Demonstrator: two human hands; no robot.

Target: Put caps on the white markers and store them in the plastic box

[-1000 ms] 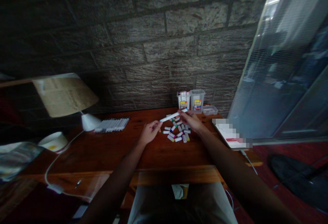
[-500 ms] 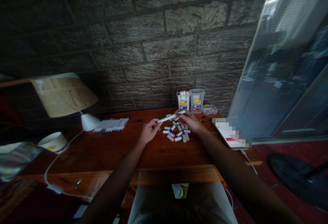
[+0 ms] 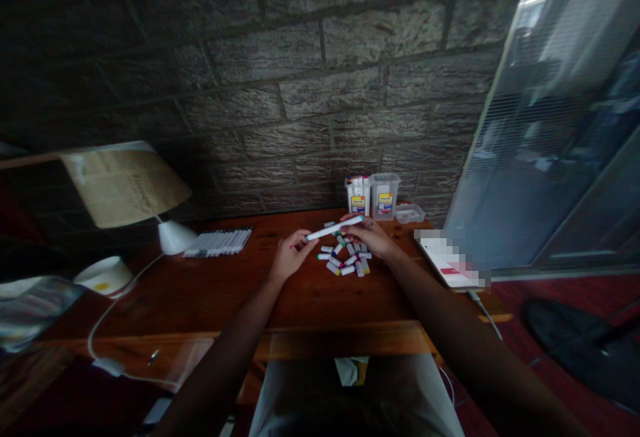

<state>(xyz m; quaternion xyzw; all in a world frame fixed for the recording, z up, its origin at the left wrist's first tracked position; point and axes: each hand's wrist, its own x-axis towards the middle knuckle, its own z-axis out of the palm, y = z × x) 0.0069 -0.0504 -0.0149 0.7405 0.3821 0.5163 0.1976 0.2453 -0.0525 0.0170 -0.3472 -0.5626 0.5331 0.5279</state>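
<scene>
A white marker (image 3: 333,229) is held level above the wooden desk (image 3: 210,290), between both hands. My left hand (image 3: 291,255) pinches its left end with closed fingers. My right hand (image 3: 373,237) grips its right end, fingers curled. Directly below lies a small pile of several marker caps (image 3: 345,260) with coloured tips. Behind the hands stand two clear plastic containers (image 3: 373,195), the left one packed with white markers.
A row of several markers (image 3: 219,242) lies at the left back of the desk. A table lamp (image 3: 127,187) with a cord, a white bowl (image 3: 104,275) and a clear lid (image 3: 409,213) stand nearby. A book (image 3: 450,260) rests at the right edge. A brick wall rises behind.
The marker and both hands have shifted slightly left and lower, closer to the cap pile. My left hand has closed on the marker's left end.
</scene>
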